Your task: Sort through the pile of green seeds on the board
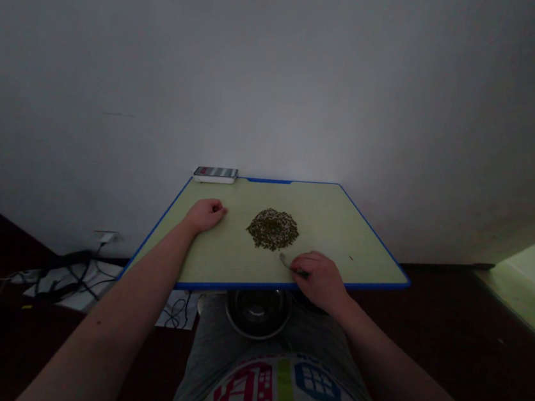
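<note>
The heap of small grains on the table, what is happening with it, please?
A person sits at a pale yellow-green board with blue edging. Their right hand holds a thin, curved metal utensil, perhaps a spoon, its tip just short of the loose heap of small brownish-green grains. The left hand rests curled on the board, left of the heap; whether it holds anything is unclear. A round, shiny metal bowl is at the lap, below the near edge.
</note>
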{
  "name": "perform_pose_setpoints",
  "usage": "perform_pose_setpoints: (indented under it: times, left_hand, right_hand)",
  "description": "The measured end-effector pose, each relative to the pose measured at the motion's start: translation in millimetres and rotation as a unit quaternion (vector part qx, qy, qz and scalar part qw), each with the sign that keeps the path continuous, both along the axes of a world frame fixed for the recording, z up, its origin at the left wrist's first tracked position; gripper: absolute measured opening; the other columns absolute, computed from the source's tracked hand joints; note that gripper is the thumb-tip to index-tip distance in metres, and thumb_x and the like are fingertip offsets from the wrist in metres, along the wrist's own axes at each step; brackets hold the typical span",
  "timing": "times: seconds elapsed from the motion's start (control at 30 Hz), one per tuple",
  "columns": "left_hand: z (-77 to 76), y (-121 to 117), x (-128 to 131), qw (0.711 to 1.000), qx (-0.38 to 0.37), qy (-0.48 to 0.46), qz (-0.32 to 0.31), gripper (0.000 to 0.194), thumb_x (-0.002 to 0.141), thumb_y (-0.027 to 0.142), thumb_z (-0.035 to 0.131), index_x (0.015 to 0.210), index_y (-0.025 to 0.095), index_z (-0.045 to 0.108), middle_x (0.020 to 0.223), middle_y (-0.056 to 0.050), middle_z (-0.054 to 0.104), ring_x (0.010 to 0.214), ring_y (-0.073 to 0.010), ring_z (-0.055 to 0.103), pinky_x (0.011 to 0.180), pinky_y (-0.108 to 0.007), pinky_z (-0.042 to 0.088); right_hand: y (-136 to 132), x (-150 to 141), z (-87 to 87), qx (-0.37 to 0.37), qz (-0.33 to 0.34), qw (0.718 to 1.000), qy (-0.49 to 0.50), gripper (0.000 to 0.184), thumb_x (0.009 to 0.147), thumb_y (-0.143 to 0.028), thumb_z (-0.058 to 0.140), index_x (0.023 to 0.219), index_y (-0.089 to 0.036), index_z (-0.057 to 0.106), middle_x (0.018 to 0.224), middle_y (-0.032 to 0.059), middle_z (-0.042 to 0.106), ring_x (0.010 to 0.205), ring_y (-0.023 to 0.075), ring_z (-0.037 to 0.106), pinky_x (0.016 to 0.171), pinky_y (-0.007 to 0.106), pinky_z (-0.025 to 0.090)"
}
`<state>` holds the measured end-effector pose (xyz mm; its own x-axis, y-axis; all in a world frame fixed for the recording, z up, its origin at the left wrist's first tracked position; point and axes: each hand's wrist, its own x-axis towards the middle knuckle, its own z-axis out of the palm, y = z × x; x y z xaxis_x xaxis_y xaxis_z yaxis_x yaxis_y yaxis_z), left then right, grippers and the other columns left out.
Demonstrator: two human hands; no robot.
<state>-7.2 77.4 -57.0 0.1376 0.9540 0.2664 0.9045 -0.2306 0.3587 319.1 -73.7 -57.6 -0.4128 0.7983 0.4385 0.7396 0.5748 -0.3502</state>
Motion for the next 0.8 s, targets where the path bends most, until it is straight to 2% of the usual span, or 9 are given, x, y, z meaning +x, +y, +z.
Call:
perform_pose_setpoints:
  times: [0.3,0.8]
  left_hand:
    - [-1.2,0.8,-1.6,1.0,0.006,0.001,0.0,0.034,0.076,0.048,0.044,0.066,0.018,0.058,0.06,-0.002,0.056,0.058,-0.0155,0.049,0.054,-0.028,0.033]
    - [-1.2,1.3,-1.8,1.0,-0.005,0.0,0.001,0.034,0.075,0.047,0.043,0.065,0.019,0.058,0.06,-0.002,0.056,0.058,-0.0156,0.049,0.054,-0.028,0.032]
  right_hand:
    - [8.9,-4.9,-1.8,0.013,-0.013,1.0,-0.018,0.016,0.071,-0.01,0.059,0.075,-0.021,0.069,0.083,0.002,0.07,0.079,0.0165,0.06,0.076,0.028,0.045]
    - [7.7,23.8,-2.9,0.011,-0.066,0.998,-0.009,0.014,0.071,-0.011,0.059,0.074,-0.021,0.068,0.082,0.0024,0.07,0.078,0.0173,0.06,0.075,0.029,0.046]
